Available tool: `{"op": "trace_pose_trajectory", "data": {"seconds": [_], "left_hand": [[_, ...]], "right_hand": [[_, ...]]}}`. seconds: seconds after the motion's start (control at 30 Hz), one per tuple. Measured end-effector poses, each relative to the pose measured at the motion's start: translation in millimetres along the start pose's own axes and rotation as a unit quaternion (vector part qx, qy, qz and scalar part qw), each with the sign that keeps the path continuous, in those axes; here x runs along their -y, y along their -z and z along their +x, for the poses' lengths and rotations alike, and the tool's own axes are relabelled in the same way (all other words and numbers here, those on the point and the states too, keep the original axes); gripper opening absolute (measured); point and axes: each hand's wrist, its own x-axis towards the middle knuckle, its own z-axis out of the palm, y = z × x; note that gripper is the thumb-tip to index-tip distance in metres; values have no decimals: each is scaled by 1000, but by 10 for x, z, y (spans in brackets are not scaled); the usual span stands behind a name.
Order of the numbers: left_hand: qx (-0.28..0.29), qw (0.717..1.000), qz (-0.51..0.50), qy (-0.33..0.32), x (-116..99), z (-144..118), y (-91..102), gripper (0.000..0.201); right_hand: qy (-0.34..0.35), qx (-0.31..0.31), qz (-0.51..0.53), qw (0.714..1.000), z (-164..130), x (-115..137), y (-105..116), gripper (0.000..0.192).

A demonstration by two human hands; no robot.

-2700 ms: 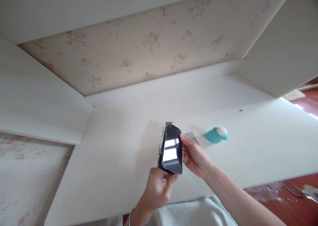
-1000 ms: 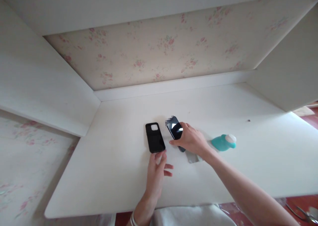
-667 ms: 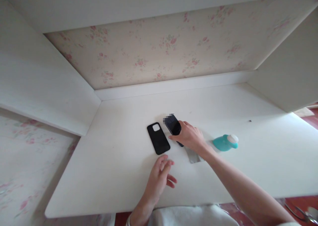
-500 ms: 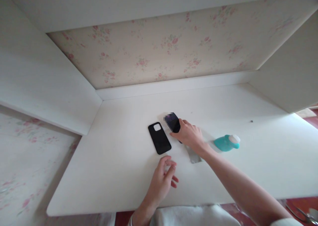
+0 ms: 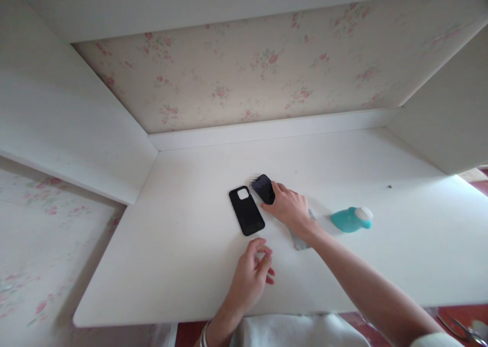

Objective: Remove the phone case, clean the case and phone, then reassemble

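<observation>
Phone (image 5: pixel 264 187), dark with its screen faintly lit, lies flat on the white tabletop (image 5: pixel 183 250) just right of the frame's centre. The right hand (image 5: pixel 288 209) rests on its lower part, fingers spread over it, covering about half of it; whether the fingers pinch its edges cannot be told. Just to the left of the phone, nearly touching, a black phone case (image 5: pixel 246 210) lies face down, its camera cutout showing white at the upper end. Below the case, toward the bottom centre of the frame, the left hand (image 5: pixel 251 276) hovers over the tabletop with its fingers loosely curled and holding nothing. A small grey sheet (image 5: pixel 301 241) lies partly under the right wrist. To the right, a teal bottle (image 5: pixel 351 219) with a white cap lies on its side, apart from the hands. Floral wallpaper (image 5: pixel 247 77) fills the upper part of the frame behind the tabletop.
</observation>
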Motion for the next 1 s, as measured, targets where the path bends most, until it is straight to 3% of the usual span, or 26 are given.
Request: {"op": "trace_pose_trajectory", "data": {"seconds": [0.43, 0.73, 1.0], "left_hand": [[-10, 1000, -8, -2, -62, -8, -9, 45], [-8, 1000, -7, -11, -26, 6, -1, 43], [-6, 1000, -11, -13, 22, 21, 6, 43]], "right_hand": [[-22, 24, 21, 999, 38, -31, -3, 55], [-27, 26, 37, 999, 38, -54, 21, 77], [-33, 26, 45, 998, 22, -26, 6, 76]]}}
